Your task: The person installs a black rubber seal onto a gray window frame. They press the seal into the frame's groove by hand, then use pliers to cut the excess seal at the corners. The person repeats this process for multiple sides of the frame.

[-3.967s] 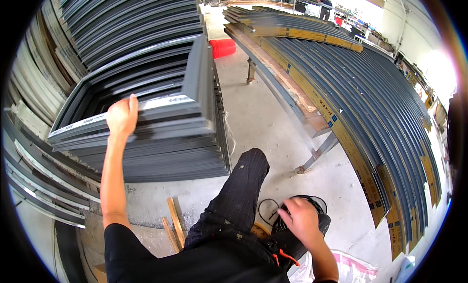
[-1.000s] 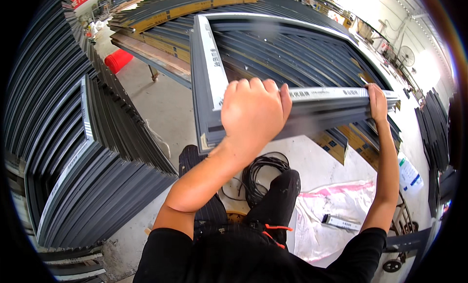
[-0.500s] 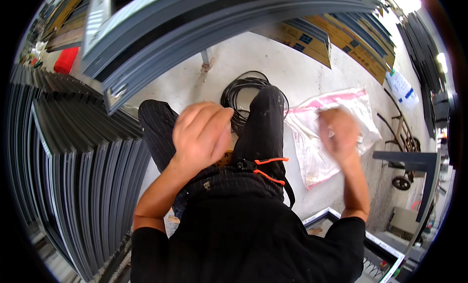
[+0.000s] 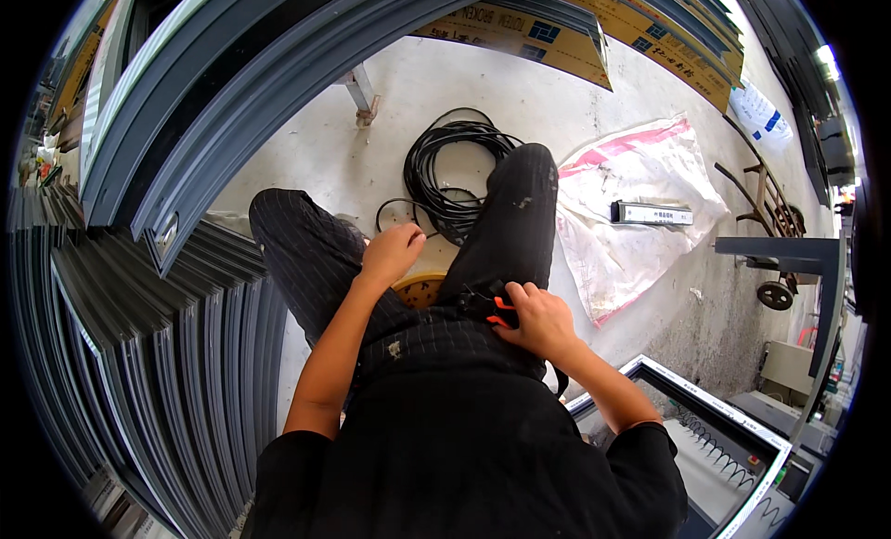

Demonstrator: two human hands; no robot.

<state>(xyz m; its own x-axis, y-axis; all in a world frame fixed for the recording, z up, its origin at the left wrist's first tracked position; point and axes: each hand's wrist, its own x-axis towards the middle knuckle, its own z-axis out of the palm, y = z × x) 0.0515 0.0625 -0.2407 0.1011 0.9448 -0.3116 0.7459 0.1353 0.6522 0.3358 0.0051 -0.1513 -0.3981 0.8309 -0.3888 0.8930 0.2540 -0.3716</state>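
On my lap, my right hand (image 4: 538, 322) is closed round the orange handles of a pair of pliers (image 4: 501, 312); their dark head points left, partly lost against the black trousers. My left hand (image 4: 393, 253) hovers over the gap between my thighs, its fingers curled together. Whether it pinches anything is hard to see. Just beyond its fingers, a loop of the coiled black cable (image 4: 429, 172) curves across the floor. A yellow round seat (image 4: 419, 289) shows between my legs.
A white sack (image 4: 603, 251) with pink stripes lies right, bearing a narrow black-and-white box (image 4: 652, 213). Stacked grey frame profiles (image 4: 176, 353) stand at left; long profiles (image 4: 306, 65) overhang ahead. A hand cart (image 4: 775, 223) and a framed panel (image 4: 724, 404) are at right.
My right hand has come left from above the sack to the pliers on my lap, uncovering the box. My left hand has lowered. The view has shifted slightly.
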